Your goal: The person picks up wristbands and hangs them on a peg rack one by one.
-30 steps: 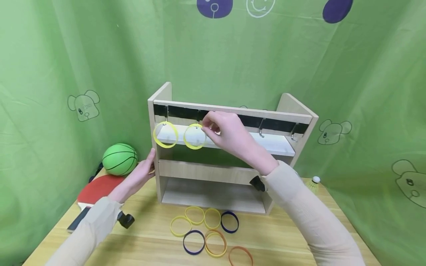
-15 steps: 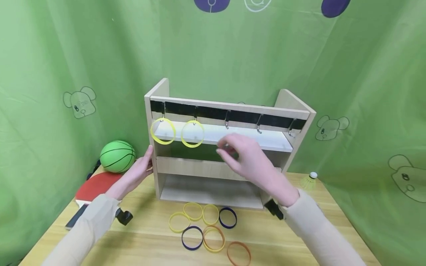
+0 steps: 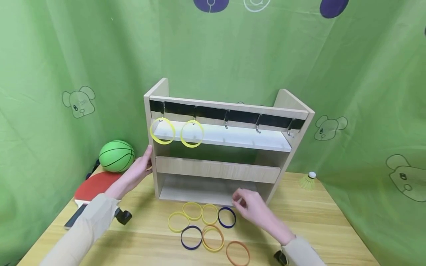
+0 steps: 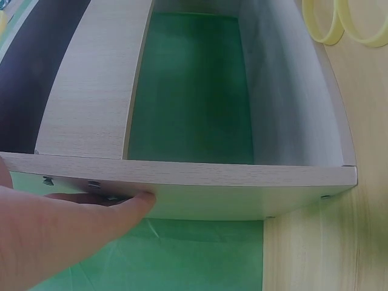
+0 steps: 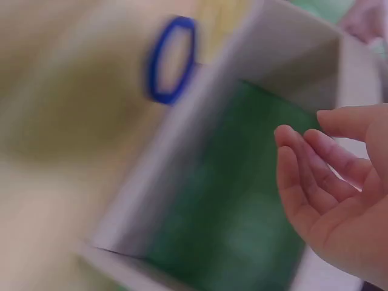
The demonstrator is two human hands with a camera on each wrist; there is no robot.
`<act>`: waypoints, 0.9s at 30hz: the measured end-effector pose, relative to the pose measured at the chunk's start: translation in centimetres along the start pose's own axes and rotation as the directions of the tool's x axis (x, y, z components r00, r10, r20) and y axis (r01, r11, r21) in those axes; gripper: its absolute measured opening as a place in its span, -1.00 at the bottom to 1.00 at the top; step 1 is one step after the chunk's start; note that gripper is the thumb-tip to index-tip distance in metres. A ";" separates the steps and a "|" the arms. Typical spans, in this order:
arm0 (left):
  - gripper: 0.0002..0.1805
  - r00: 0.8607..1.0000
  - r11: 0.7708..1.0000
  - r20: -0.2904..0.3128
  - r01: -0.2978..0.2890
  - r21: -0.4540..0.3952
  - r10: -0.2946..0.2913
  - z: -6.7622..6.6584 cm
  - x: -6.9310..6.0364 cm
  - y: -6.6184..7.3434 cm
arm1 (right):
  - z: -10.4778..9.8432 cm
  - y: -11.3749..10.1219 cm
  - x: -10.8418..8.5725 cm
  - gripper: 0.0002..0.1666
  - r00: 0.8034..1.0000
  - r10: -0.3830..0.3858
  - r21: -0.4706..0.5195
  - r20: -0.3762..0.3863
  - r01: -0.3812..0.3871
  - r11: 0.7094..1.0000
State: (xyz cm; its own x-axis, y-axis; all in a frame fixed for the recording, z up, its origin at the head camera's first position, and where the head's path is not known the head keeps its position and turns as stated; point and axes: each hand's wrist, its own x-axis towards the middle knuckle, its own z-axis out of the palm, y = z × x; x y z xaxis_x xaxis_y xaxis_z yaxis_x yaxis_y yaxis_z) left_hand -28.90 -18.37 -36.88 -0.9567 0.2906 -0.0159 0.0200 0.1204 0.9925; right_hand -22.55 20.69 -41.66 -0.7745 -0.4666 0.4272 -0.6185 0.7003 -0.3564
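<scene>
My left hand (image 3: 137,170) rests against the outer left side of a small wooden rack (image 3: 217,170), and its fingers press that panel in the left wrist view. My right hand (image 3: 251,207) holds nothing, its fingers loosely bent. It hovers low before the rack, near a dark blue silicone wristband (image 3: 227,226) lying on the table. A yellow wristband (image 3: 163,142) hangs from the leftmost hook, another yellow wristband (image 3: 192,146) from the second. Several more lie in front of the rack, among them a second dark blue wristband (image 3: 191,248) and an orange wristband (image 3: 235,242).
Three bare hooks, one a metal hook (image 3: 257,127), line the black strip on the right. To the left are a green ball (image 3: 117,156) and a red table tennis bat (image 3: 96,186). A shuttlecock (image 3: 307,181) stands at the right. Green curtain (image 3: 213,48) encloses the table.
My right hand has left the second yellow wristband, which now hangs by itself, and has come down to just above the table. The left hand stays at the rack's side.
</scene>
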 end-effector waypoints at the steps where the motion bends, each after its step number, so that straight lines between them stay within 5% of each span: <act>1: 0.05 1.000 1.000 0.000 -0.001 -0.003 0.001 0.0 0.0 0.0 | 0.6 0.6 -0.4 -0.90 1.000 0.015 0.005 0.006 -0.015 1.000; 6: 0.04 1.000 1.000 0.003 -0.005 0.001 0.005 0.0 0.0 0.0 | 2.9 2.7 -1.8 -0.91 0.995 0.082 0.034 0.060 -0.084 0.996; 15: 0.03 1.000 1.000 0.007 -0.005 -0.004 0.005 0.0 -0.1 -0.1 | 5.3 4.2 -2.6 -0.88 0.985 0.150 -0.066 0.087 -0.145 0.987; 27: 0.04 1.000 1.000 0.008 -0.011 -0.010 0.011 0.0 -0.1 0.0 | 4.7 3.7 -2.3 -0.90 0.976 0.190 -0.068 0.111 -0.183 0.981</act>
State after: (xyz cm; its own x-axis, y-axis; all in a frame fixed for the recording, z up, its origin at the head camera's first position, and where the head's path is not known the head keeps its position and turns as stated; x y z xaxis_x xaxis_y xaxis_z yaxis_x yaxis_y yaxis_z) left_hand -28.84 -18.39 -36.88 -0.9541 0.2995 -0.0061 0.0274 0.1076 0.9938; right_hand -23.63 21.81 -47.84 -0.8876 -0.3822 0.2570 -0.4558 0.8092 -0.3708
